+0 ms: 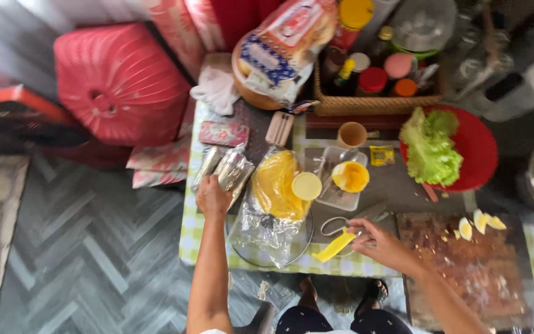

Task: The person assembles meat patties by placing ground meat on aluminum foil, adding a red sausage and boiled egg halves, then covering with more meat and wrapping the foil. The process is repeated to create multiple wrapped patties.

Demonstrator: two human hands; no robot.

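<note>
My left hand (212, 196) grips a shiny foil-wrapped pack (225, 168) at the table's left edge. My right hand (379, 242) holds a flat yellow strip (335, 246), like a cheese slice, just above the table's front edge. Between my hands lies a plate (304, 242) with crumpled clear wrap (266, 224) and a stack of yellow slices (274, 184). A round yellow lid (306, 185) sits beside the stack. Scissors (348, 221) lie close to my right hand.
A wooden cutting board (465, 266) with egg wedges (480, 222) is at right. A red plate (480, 145) holds lettuce (431, 145). A clear tray with a yellow-filled cup (350, 176), a mug (352, 133), a jar basket (372, 102), bagged bread (285, 43) and a red stool (122, 80) stand behind.
</note>
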